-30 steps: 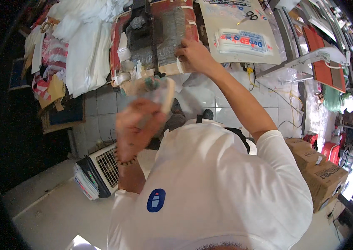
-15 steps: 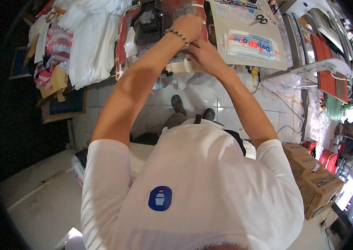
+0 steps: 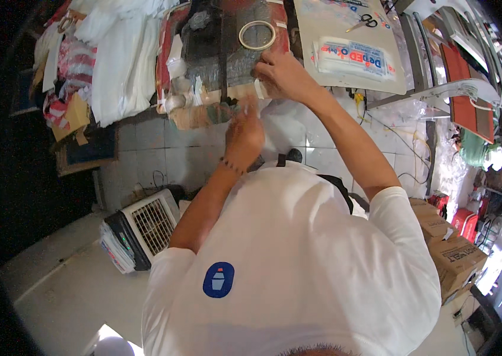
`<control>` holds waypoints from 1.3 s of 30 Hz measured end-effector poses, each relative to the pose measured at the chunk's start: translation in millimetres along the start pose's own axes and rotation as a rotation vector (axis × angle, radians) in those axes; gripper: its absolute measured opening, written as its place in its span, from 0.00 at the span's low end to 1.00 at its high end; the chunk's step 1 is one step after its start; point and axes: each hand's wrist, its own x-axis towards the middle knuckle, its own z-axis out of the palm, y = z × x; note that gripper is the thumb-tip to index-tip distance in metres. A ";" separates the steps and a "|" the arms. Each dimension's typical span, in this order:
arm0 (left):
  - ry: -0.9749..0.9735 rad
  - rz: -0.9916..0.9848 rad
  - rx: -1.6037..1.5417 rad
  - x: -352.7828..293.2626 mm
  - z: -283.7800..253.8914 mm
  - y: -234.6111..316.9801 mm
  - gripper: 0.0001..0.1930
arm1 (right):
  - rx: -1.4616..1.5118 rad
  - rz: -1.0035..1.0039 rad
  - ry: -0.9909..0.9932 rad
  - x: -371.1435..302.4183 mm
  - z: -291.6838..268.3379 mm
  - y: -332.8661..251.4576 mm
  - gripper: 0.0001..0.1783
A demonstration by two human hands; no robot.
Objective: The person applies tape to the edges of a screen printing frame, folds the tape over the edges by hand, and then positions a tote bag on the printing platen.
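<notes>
A strip of pale tape (image 3: pixel 261 89) hangs from the right hand (image 3: pixel 283 74), whose fingers pinch its top end against the dark, crinkled wrapped bundle (image 3: pixel 227 53) lying on the worktop (image 3: pixel 144 127). Just above that hand a roll of tape (image 3: pixel 257 34), a thin cream ring, lies flat on the bundle. The left hand (image 3: pixel 244 133) is lifted just below, fingers loosely curled; whether it holds anything cannot be told, as its fingertips blur against the white plastic behind them. A beaded bracelet (image 3: pixel 231 167) circles its wrist.

Left of the bundle lie heaped white plastic bags (image 3: pixel 120 65), soft and folded, with striped red and white bags (image 3: pixel 76 56) and brown cardboard scraps beyond. To the right lies a flat white sheet bearing a printed plastic packet (image 3: pixel 352 56) and black-handled scissors (image 3: pixel 365 22). On the tiled floor a small white grilled fan unit (image 3: pixel 147 228) stands at the left, and brown cardboard boxes (image 3: pixel 450 249) are stacked at the right.
</notes>
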 end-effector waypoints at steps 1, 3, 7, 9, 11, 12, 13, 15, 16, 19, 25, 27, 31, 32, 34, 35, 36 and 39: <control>-0.315 -0.369 -0.035 6.9 3.9 -2.2 0.33 | -0.048 -0.003 -0.009 -2.0 -4.5 -4.6 0.07; -0.318 -0.352 -0.043 12.5 12.0 -12.8 0.34 | -0.106 -0.017 -0.020 -3.6 -8.2 -3.4 0.08; 0.002 -0.062 0.030 3.8 36.9 -38.9 0.37 | -0.172 -0.053 -0.028 -12.0 -6.4 -2.4 0.09; 0.002 -0.080 0.021 3.4 37.0 -37.3 0.37 | -0.184 -0.050 -0.044 -21.0 -11.4 -9.5 0.10; -0.001 -0.091 0.011 3.6 36.6 -35.8 0.37 | -0.227 -0.016 -0.161 -32.1 -19.0 -16.4 0.09; 0.049 -0.044 0.067 4.0 36.0 -35.6 0.37 | -0.229 -0.014 -0.163 -40.7 -19.7 -19.8 0.09; 0.099 0.004 0.123 4.4 35.7 -35.0 0.37 | -0.189 0.000 -0.148 -51.5 -17.3 -23.1 0.09; 0.028 -0.049 0.114 5.3 38.8 -34.4 0.38 | -0.150 0.013 -0.133 -70.3 -16.9 -30.4 0.08; -0.044 -0.103 0.108 5.3 40.5 -34.6 0.38 | -0.093 0.036 -0.092 -78.7 -17.9 -33.8 0.08; 0.044 -0.044 0.139 6.3 37.1 -32.2 0.34 | 0.058 0.137 -0.017 -112.1 -22.3 -28.4 0.09; 0.263 0.175 -0.042 29.3 32.9 -32.7 0.23 | 0.327 0.853 0.149 -268.7 -27.1 62.7 0.10; 0.298 0.204 -0.168 35.4 49.5 -45.9 0.19 | 0.346 0.932 0.248 -305.0 -24.1 100.3 0.10; 0.322 0.280 0.040 42.5 37.5 -24.6 0.07 | 0.132 1.282 0.423 -361.0 -49.7 158.7 0.09; 0.328 0.206 -0.091 45.5 34.8 -18.0 0.06 | -0.030 1.249 0.415 -371.9 -50.7 173.3 0.08; 0.289 0.176 -0.162 51.3 39.2 -16.5 0.06 | -0.258 1.152 0.187 -410.6 -68.8 200.8 0.13; 0.252 0.127 -0.231 55.5 42.9 -17.8 0.06 | -0.293 1.169 0.126 -430.0 -74.8 210.2 0.18; 0.251 0.135 -0.229 59.5 43.7 -18.2 0.06 | -0.333 1.109 0.057 -446.5 -81.2 217.2 0.18; 0.256 0.128 -0.220 60.1 43.2 -15.7 0.06 | -0.409 1.013 -0.128 -433.8 -87.5 216.1 0.17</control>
